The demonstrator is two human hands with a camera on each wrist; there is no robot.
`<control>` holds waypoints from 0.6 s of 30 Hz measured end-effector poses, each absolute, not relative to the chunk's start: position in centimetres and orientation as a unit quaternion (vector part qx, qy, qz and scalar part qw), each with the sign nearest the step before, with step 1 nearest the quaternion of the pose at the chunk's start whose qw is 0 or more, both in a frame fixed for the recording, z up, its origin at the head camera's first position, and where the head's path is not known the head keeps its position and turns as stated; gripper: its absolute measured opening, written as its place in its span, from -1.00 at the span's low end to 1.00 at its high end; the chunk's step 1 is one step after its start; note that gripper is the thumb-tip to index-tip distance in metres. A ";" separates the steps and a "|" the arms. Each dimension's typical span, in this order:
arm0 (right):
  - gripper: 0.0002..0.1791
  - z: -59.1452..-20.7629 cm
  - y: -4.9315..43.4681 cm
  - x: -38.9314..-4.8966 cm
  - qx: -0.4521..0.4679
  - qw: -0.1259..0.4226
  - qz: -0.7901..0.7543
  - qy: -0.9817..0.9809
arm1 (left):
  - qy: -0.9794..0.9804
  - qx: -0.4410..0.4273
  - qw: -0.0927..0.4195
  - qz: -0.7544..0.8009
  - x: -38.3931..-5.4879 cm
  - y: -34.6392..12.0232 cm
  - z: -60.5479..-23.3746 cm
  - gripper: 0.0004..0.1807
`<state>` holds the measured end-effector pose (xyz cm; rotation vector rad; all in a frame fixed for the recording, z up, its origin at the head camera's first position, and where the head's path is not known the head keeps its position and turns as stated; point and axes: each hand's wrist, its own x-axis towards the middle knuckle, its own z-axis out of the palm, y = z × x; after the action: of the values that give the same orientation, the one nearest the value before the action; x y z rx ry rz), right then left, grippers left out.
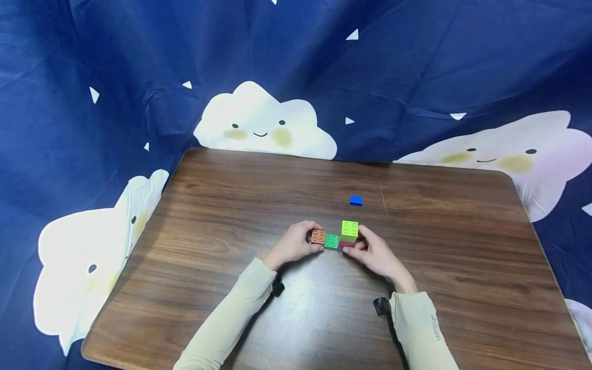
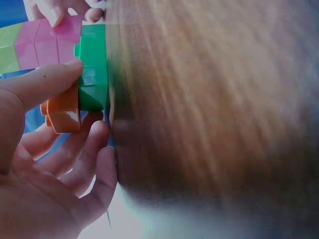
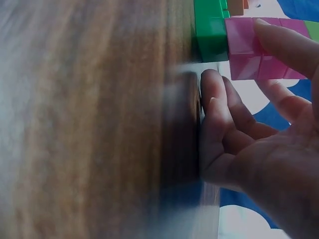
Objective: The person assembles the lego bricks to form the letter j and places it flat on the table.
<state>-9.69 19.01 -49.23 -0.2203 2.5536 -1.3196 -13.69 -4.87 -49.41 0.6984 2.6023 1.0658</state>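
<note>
A green building brick (image 1: 331, 241) lies on the table. On its left end sits an orange brick (image 1: 318, 236), overhanging past the green one. My left hand (image 1: 296, 243) holds the orange brick, thumb (image 2: 55, 82) on the near side and other fingers behind. At the right end rises a stack of pink bricks (image 3: 244, 49), topped by a lime-green brick (image 1: 349, 228). Gripping the pink stack is my right hand (image 1: 376, 254), its thumb (image 3: 286, 45) on the near face. Whether every brick is pressed fully down cannot be told.
A blue brick (image 1: 355, 200) lies apart, farther back on the brown wooden table (image 1: 250, 195). Behind the table hangs a dark blue curtain (image 1: 296, 56) with white clouds. Black straps (image 1: 382, 306) are at both wrists.
</note>
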 end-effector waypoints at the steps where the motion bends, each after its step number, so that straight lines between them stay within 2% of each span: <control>1: -0.54 -49.3 19.1 -9.7 -0.076 0.128 -0.455 0.878 | 0.892 0.239 0.120 0.364 -13.7 -4.9 -49.4 -0.56; 18: -0.54 -49.3 19.0 -9.7 -0.070 0.109 -0.442 0.888 | 0.894 0.234 0.123 0.362 -13.8 -4.6 -49.3 -0.60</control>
<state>-9.65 19.01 -49.28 -0.2045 2.6111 -1.3002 -13.78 -4.63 -49.26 0.6826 2.6072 1.0558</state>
